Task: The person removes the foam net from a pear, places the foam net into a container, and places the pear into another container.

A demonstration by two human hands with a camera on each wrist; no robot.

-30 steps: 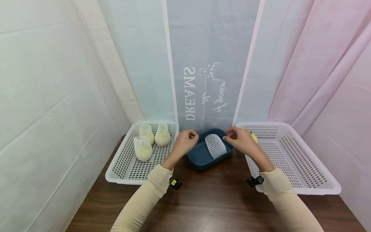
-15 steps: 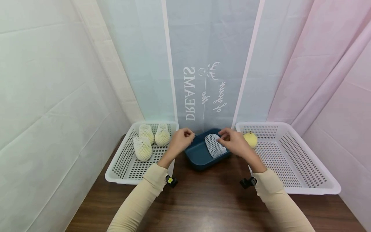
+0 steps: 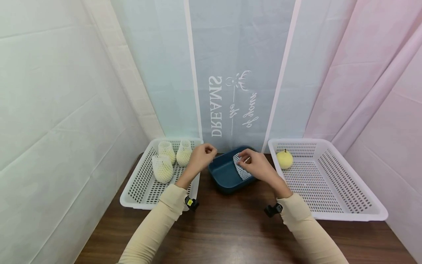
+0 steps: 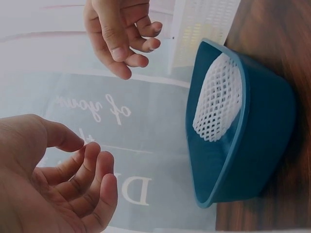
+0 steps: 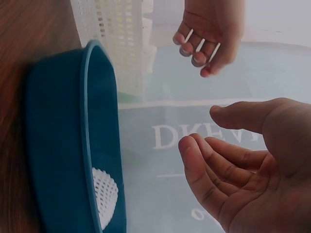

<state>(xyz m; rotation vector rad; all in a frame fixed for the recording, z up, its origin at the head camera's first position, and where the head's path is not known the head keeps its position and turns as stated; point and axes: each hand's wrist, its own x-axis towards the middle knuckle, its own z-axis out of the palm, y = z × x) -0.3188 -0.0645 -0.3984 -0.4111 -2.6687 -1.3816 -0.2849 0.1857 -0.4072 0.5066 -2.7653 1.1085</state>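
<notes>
My left hand (image 3: 199,158) hovers between the left basket and a dark blue tub (image 3: 225,178), fingers loosely bent and holding nothing. In the left wrist view its thumb tip lies close to the index fingertip. Over the tub's right part is my right hand (image 3: 258,168), its thumb apart from its bent fingers, as the right wrist view shows. Inside the tub lies a white foam fruit net (image 4: 218,99), partly hidden by the right hand in the head view. Neither hand touches the net.
At left, a white basket (image 3: 141,206) holds 3 pale yellow fruits in foam nets (image 3: 163,169). A larger white basket (image 3: 329,187) at right holds one bare yellow pear (image 3: 284,160) in its near-left corner region. A curtain (image 3: 237,44) hangs behind the wooden table (image 3: 227,231).
Both hands have drifted left, the right one moving from beside the pear to above the foam net. The pear has come into full view. The tub's contents look unchanged.
</notes>
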